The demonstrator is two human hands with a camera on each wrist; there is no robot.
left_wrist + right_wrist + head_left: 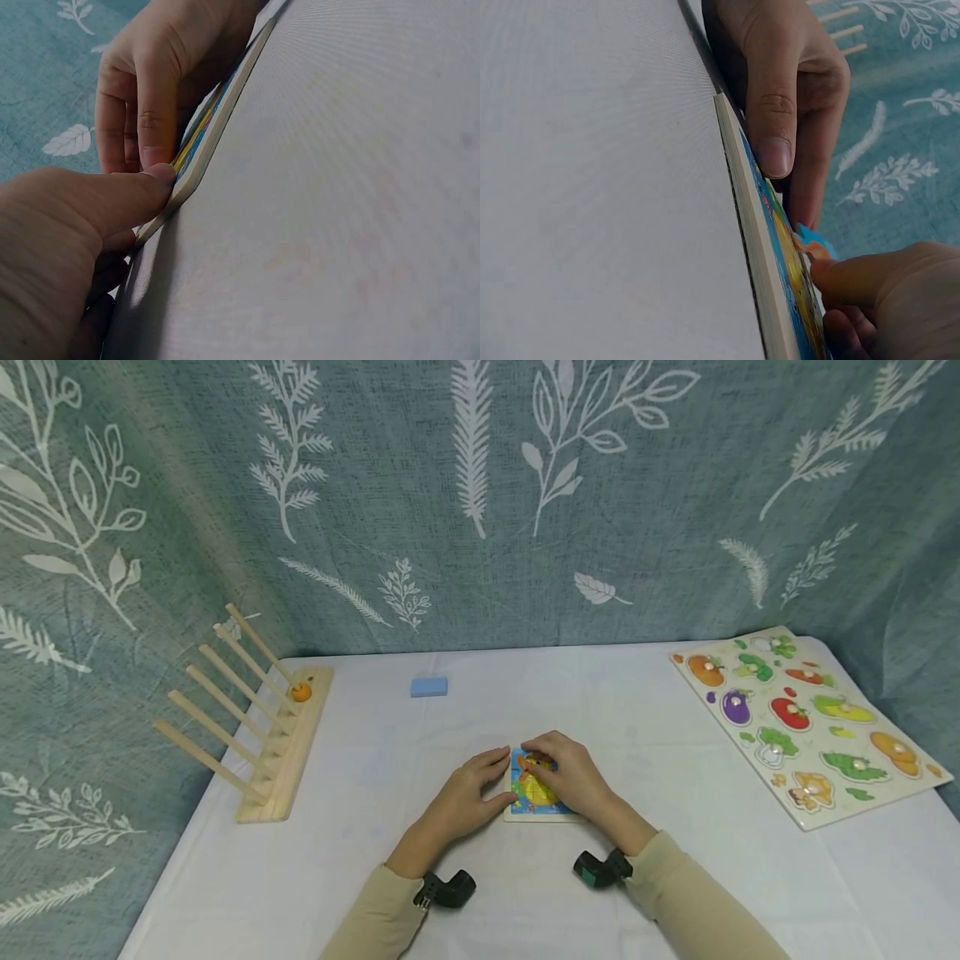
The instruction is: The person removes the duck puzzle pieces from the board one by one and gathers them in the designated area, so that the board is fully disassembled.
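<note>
A small jigsaw puzzle (534, 814) with a yellow duck on blue lies flat on the white table in a pale frame. My left hand (468, 793) holds its left side, the thumb over the edge of the picture and the fingers along the far left corner. My right hand (573, 774) reaches over the upper right of the picture. Its thumb and fingers pinch a blue and orange puzzle piece (815, 241), tilted up off the picture in the right wrist view. The right hand covers part of the duck in the head view.
A wooden rack (300, 760) with several slanting pegs stands at the left, an orange bead (302, 692) near its far end. Behind the puzzle lies a blue block (429, 687). A vegetable peg board (806, 727) is at the right. Patterned cloth (420, 485) hangs behind.
</note>
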